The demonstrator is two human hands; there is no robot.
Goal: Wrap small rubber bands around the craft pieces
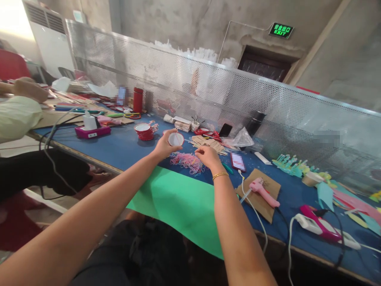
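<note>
Blue bench (120,146): a perforated metal screen (175,83) stands along its far edge, so no reaching past that lol.
Left hand (165,147): half curled, thumb and fingers holding a red-rimmed white disc (175,140) above the bench. We've got it by the edge, probably so its face is left uncovered; a thin line crosses it.
Right hand (206,155): fingertips drawn together in a pinch. Might be a strand in there, honestly we can't tell.
Pink bands (190,163): loose heap right below and between our hands, presumably for a short reach.
Green sheet (178,190): lies under our forearms and droops over the near edge, maybe as a work mat.
Red-rimmed stack (145,132): just left of our left hand, in easy reach.
Wooden sticks (210,143): beyond the right hand, toward the far edge.
Glue gun (264,192): right of our right forearm on brown cardboard (264,211), likely to catch drips.
Elbow room: best toward us, over the near edge; rightward, cables and the magenta power strip (323,227) crowd that same edge.
</note>
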